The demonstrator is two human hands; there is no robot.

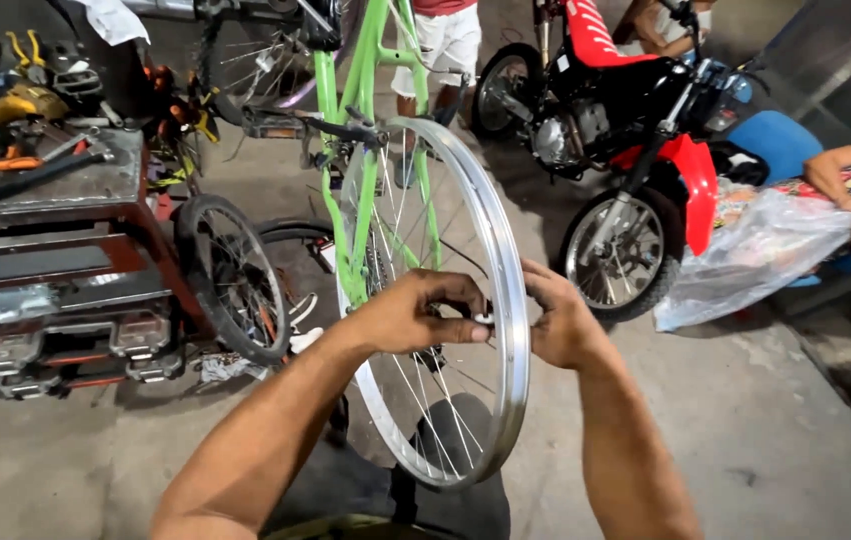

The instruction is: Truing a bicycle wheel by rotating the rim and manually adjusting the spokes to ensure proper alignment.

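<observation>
Bare, tyreless silver wheel rim (490, 300) mounted in the upturned green bicycle frame (365, 90); left hand (415, 315) pinches a small white part, apparently a spoke tool, at the rim, right hand (560, 320) closed around its edge.

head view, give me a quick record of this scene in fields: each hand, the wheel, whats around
left hand: fingers curled over the rim from the spoke side, pinching a small white piece at the rim
right hand: against the rim's outer edge, opposite the left hand
wheel: bare silver spoked bicycle wheel, no tyre, upright
behind: lime green bicycle frame, red and black motorcycle
left side: cluttered metal workbench, small black-tyred wheel
</observation>
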